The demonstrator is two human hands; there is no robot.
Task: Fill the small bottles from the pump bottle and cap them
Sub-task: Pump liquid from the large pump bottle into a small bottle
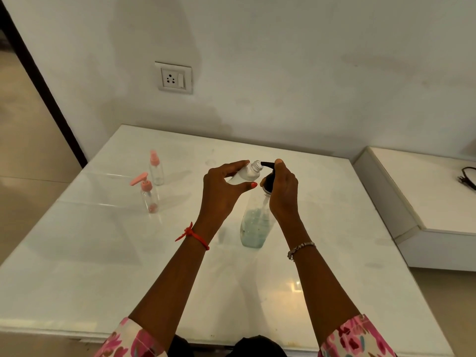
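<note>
My left hand holds a small clear bottle tilted, its open neck right at the black nozzle of the pump bottle. That large bottle stands on the white table with pale blue-green liquid in its lower part. My right hand rests on top of its black pump head. To the left stand two small clear bottles, both capped in pink: one with a pump top and, farther back, one with a spray top.
A wall with a socket plate rises behind the table. A lower white ledge adjoins on the right, carrying a black cable. A dark door frame and floor lie to the left.
</note>
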